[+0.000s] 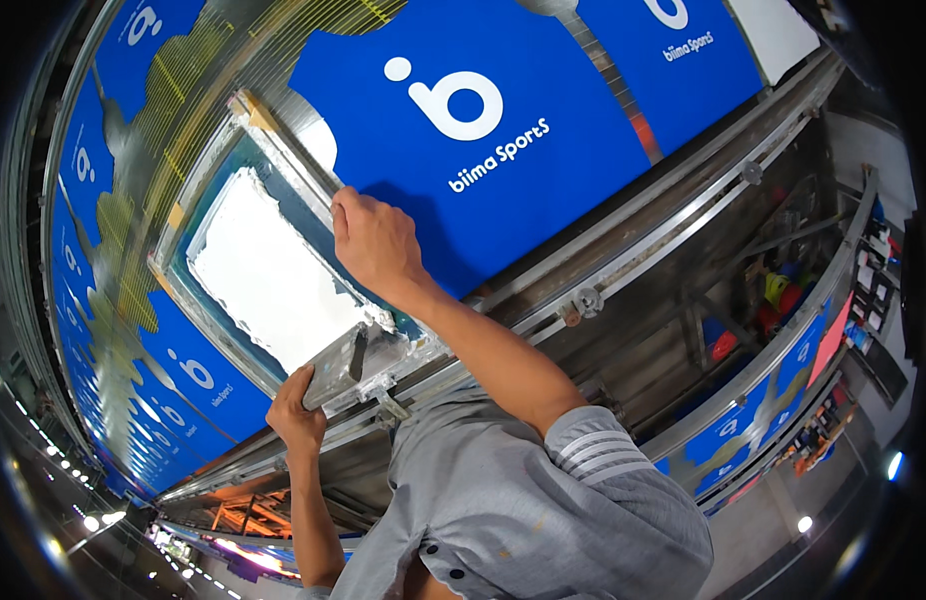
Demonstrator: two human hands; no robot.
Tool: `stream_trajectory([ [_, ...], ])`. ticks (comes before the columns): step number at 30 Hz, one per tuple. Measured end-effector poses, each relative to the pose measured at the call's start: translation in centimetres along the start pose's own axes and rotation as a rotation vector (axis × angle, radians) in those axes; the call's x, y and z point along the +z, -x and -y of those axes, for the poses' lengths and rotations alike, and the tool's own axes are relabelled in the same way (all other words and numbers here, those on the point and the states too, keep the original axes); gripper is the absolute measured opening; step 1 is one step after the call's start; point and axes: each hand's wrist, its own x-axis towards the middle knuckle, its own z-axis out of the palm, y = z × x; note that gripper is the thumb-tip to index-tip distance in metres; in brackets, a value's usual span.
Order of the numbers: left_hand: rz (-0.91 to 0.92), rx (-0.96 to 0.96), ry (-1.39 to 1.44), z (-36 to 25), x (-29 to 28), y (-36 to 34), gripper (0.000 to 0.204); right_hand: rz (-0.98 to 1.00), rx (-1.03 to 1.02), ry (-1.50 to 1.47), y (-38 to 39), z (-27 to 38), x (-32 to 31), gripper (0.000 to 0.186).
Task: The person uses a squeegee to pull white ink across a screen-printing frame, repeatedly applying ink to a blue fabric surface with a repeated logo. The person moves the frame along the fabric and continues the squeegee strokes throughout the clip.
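While white-smeared, frame (295,158) under right hand (381,245)

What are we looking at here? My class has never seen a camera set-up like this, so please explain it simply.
There is no machine doing the handling: these are a person's own bare hands. The one picture comes from a wide fisheye camera worn on the head, looking down, so straight edges bend toward the rim. On the long table are blue panels with white markings. Above part of it is a rectangular frame surrounding a patch of white paste. The right hand grips the frame's right side; the left hand holds its near end. I cannot tell whether the frame lies flat or is slightly raised.
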Motion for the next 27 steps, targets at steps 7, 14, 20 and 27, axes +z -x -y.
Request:
stream_trajectory([
  [7, 0.031, 0.026, -0.006, 0.3, -0.04, -0.11, 0.057, 0.027, -0.002, -0.061, -0.03, -0.08, -0.69, 0.011],
  [14, 0.063, 0.024, 0.034, 0.01, -0.19, -0.29, 0.06, 0.007, -0.009, -0.139, -0.02, -0.46, -0.38, 0.011],
  [20, 0.075, 0.045, 0.09, -0.02, -0.35, -0.62, 0.061, 0.026, 0.002, -0.161, -0.2, -0.5, -0.48, 0.01],
  [27, 0.094, -0.019, 0.09, -0.42, -0.56, -0.6, 0.054, 0.017, 0.016, -0.16, -0.09, -0.32, -0.5, 0.006],
])
